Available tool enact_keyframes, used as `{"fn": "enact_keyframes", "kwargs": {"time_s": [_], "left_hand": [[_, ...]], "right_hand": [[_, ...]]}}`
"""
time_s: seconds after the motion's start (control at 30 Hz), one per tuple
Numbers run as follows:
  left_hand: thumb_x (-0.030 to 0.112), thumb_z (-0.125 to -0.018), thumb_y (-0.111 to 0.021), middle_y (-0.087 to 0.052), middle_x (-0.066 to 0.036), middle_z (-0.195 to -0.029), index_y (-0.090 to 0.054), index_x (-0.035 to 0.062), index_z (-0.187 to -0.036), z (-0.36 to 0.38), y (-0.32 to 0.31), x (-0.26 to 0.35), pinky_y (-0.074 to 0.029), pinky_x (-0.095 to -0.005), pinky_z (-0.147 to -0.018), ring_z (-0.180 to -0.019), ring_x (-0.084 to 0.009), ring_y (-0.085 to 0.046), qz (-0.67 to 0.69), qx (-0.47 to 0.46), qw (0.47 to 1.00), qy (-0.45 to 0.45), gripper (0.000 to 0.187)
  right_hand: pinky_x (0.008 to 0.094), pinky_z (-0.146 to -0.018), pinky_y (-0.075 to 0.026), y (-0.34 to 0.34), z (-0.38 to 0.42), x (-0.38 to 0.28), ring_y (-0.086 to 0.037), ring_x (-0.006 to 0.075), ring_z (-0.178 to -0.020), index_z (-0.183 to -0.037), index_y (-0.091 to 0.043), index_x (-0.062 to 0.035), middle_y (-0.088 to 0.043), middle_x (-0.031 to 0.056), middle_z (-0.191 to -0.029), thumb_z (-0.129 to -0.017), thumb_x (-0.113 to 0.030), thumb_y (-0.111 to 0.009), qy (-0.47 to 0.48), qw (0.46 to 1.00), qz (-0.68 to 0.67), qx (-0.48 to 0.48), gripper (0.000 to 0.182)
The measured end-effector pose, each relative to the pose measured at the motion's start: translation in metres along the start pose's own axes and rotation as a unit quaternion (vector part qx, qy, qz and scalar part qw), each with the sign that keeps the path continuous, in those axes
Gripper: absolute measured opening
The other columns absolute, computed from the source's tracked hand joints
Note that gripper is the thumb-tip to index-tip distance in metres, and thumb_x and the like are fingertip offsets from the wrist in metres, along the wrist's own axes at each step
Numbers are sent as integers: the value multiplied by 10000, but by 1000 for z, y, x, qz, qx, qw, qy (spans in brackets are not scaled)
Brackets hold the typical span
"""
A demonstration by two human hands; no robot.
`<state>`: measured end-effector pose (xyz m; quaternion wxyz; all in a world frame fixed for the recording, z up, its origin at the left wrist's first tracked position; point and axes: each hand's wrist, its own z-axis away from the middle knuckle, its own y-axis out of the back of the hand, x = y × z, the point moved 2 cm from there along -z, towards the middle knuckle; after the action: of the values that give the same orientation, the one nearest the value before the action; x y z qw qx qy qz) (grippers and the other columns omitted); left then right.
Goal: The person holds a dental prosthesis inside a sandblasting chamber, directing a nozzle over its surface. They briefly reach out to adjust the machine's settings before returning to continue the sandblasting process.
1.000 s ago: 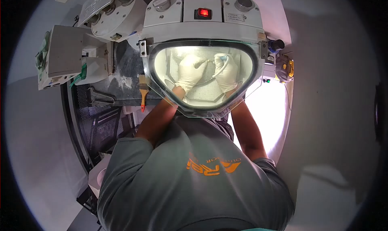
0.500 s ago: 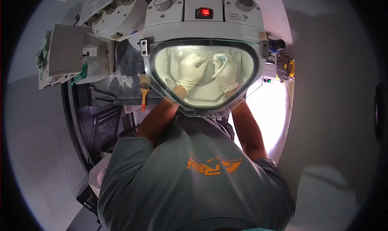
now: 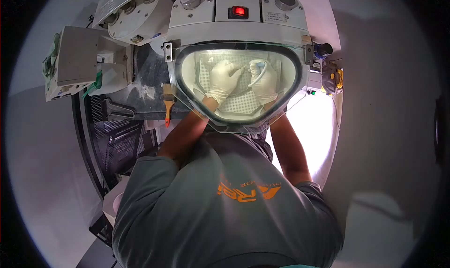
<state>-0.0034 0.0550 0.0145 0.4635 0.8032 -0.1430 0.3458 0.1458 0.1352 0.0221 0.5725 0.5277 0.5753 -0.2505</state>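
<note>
Both hands are inside a lit sandblasting cabinet [image 3: 236, 30], seen through its clear window, in pale gloves. My left hand [image 3: 224, 79] is closed, thumb and fingers pinched toward the right around something too small to make out. Facing it, my right hand [image 3: 265, 83] is wrapped around a blasting handpiece, its tip toward the left fingers. A pale hose [image 3: 259, 75] curves down from the handpiece across the right hand. Below the hands lies a white perforated grid floor [image 3: 238, 105].
A brush [image 3: 168, 104] with a wooden handle lies on the dark, dusty bench [image 3: 152, 76] at left. Other white machines [image 3: 75, 62] stand there too. A red lit switch [image 3: 238, 11] sits atop the cabinet. A yellow and black object [image 3: 332, 77] is at right.
Both hands stay close together, fingertips facing. The right hand and hose have turned slightly, the hose now reaching less far down. The whole view has shifted a little.
</note>
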Motion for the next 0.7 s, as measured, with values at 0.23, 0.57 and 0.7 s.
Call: {"fn": "enact_keyframes", "kwargs": {"time_s": [0.23,0.57,0.7], "left_hand": [[212,-853,-890,-737,-116,-873,-838,91,-959,3,-3,-4,-567,-431,-779,-843,-336,-718,19,3,1000,18,169],[174,-858,-881,-710,-101,-840,-837,89,-954,4,-5,-3,-550,-425,-744,-806,-325,-700,11,19,1000,-13,136],[171,-856,-881,-708,-99,-835,-842,102,-963,0,-1,0,-548,-413,-734,-797,-312,-695,21,-8,1000,21,134]], "right_hand": [[355,-711,-550,0,0,-5,-695,231,-773,-1012,-725,-87,-701,65,-920,-1015,-189,-767,9,1000,-6,-7,110],[396,-772,-561,-1,0,3,-717,295,-869,-1023,-719,-65,-722,105,-980,-1010,-157,-765,34,998,18,43,104],[386,-753,-555,-1,0,15,-710,278,-847,-1014,-709,-47,-720,116,-967,-1027,-158,-750,4,999,23,49,119]]}}
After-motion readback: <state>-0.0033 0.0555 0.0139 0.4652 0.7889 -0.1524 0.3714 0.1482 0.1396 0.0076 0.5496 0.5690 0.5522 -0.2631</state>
